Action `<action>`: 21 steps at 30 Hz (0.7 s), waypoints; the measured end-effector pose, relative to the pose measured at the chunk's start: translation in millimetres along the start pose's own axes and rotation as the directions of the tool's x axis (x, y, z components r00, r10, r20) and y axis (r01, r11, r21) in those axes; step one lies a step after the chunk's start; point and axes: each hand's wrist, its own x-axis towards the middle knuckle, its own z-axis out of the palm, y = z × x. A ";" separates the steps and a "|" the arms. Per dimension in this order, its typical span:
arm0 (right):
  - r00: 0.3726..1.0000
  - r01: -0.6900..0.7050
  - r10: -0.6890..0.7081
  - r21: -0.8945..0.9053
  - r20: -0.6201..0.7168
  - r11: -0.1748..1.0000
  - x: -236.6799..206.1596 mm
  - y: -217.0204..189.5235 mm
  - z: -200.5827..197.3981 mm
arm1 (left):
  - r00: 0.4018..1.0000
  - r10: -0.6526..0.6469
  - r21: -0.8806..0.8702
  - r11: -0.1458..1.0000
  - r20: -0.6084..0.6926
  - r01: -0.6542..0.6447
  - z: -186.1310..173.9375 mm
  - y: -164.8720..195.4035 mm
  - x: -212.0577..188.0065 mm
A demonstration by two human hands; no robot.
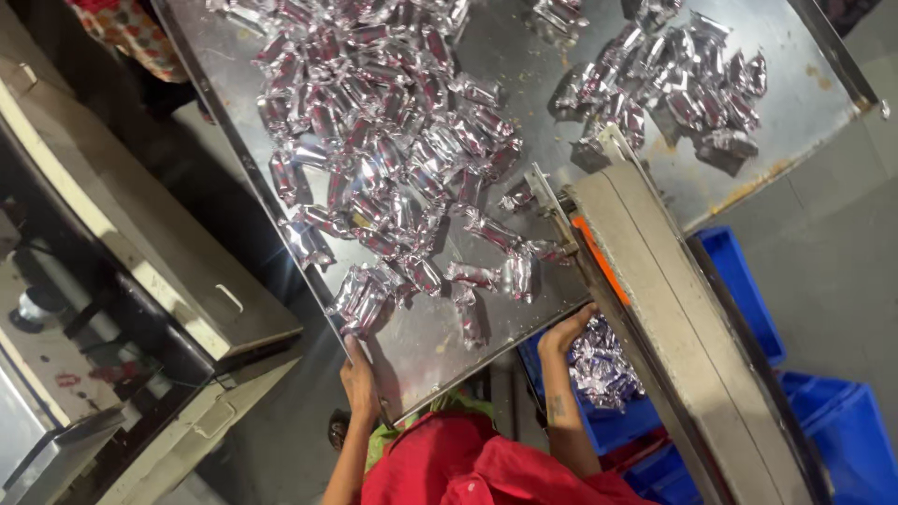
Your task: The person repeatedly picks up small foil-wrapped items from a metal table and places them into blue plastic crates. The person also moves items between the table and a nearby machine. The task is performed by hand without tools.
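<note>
Your left hand point(359, 376) holds the near edge of the big shiny metal surface point(524, 84). Its fingers are curled shut over that edge. Your right hand point(565, 329) grips the same edge further along, just beside the grey slanted chute point(673, 309) with the orange strip. Its fingers are bent tight around the rim too.

Many small silver and pink foil-wrapped candies point(393, 140) lie in a big heap on the surface, well up from your hands. A smaller heap of foil-wrapped candies point(673, 79) sits on the far side of the chute. A few wrapped candies lie near your left hand.

Below your right hand is a blue plastic crate point(617, 425) with more foil-wrapped candies point(599, 367) inside. More blue crates point(842, 430) stand beside it on the floor. A grey metal cabinet point(131, 252) stands to your left.
</note>
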 end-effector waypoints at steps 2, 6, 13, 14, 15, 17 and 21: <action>0.989 0.134 -0.149 -0.319 -0.021 0.938 -25.6 -5.6 -9.9 | 0.996 -0.089 0.063 0.994 0.007 0.088 0.6 2.3 -3.7; 0.909 0.402 -0.355 -0.689 0.219 0.603 -89.9 -31.7 -13.1 | 0.999 0.006 0.029 1.000 0.036 -0.007 1.3 4.5 -5.0; 0.625 0.766 -0.259 -0.515 0.736 0.385 -163.5 -52.9 57.7 | 0.992 0.092 -0.015 0.996 0.086 -0.091 10.4 15.1 -8.1; 0.585 0.789 -0.219 -0.486 0.781 0.376 -170.3 -46.3 72.9 | 0.992 0.074 -0.017 0.997 0.105 -0.073 11.5 16.9 -7.1; 0.529 0.826 -0.198 -0.447 0.825 0.344 -178.7 -39.7 84.0 | 0.991 0.101 0.006 0.995 0.090 -0.102 13.7 19.5 -5.4; 0.416 0.888 -0.149 -0.366 0.897 0.279 -191.7 -26.7 98.5 | 0.939 0.322 0.019 0.945 0.121 -0.327 15.0 22.7 -2.0; 0.407 0.912 -0.100 -0.396 0.908 0.110 -196.5 -13.2 102.8 | 0.762 0.583 0.004 0.793 0.283 -0.609 0.9 25.3 3.0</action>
